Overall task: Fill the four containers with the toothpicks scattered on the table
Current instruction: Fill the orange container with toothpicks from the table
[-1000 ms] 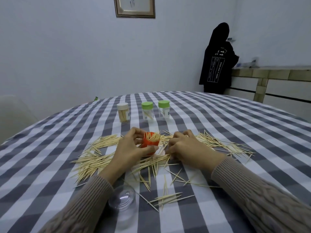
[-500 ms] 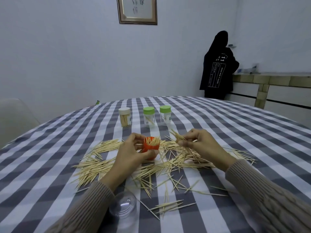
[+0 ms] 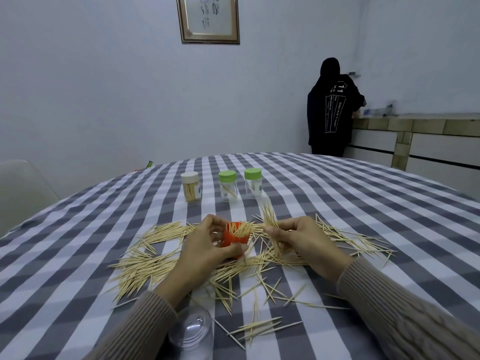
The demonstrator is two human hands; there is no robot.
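Note:
My left hand [image 3: 205, 252] grips an orange container [image 3: 235, 240] partly filled with toothpicks, tilted a little toward the right. My right hand [image 3: 302, 239] pinches a bundle of toothpicks [image 3: 270, 224] just to the right of the container's mouth, tips pointing up. Loose toothpicks [image 3: 145, 266] lie scattered across the checked tablecloth [image 3: 78, 224] around both hands. Farther back stand three closed containers: a white-lidded one [image 3: 191, 187] full of toothpicks and two green-lidded ones [image 3: 227, 186] [image 3: 252, 183] holding only a few.
A clear plastic lid [image 3: 191, 331] lies near the table's front edge by my left forearm. A person in black [image 3: 332, 110] stands at a counter at the back right. A pale chair [image 3: 18, 188] is at the left.
My right hand lifted a bundle of toothpicks off the table and brought it beside the orange container's mouth. My left hand kept its grip on the container. The camera tilted upward.

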